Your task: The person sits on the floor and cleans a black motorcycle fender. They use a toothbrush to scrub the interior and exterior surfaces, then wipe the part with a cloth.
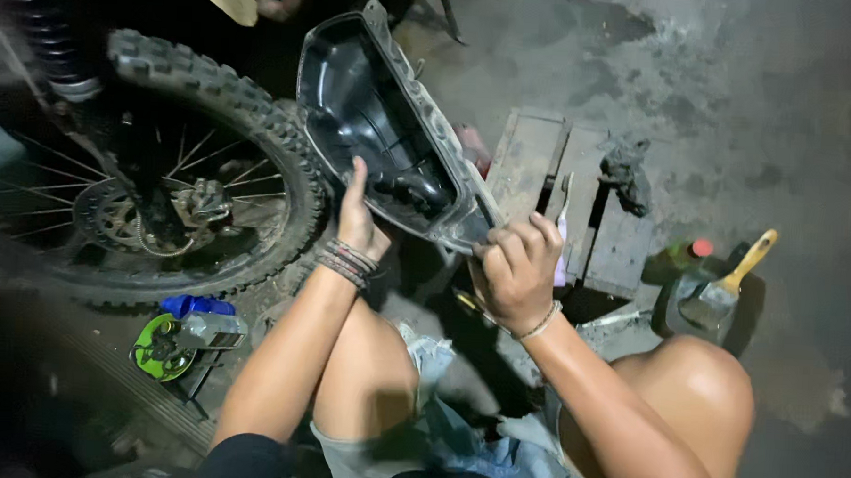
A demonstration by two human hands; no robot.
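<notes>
The left hand (358, 223) is gripping the edge of a black hollow plastic motorcycle cover (382, 134), while the right hand (517, 269) is pinching its lower corner. The right fingertips are hiding whatever they are clasping. Behind, a knobby spoked wheel (164, 164) is fading into shadow.

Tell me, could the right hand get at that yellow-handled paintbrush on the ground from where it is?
Probably yes, once it lets go. The right hand now grips the black plastic housing; the paintbrush lies to its right beyond the knee, with nothing covering it.

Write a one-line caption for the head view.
Both hands, left and right, hold a black plastic cover beside a knobby motorcycle wheel.
</notes>
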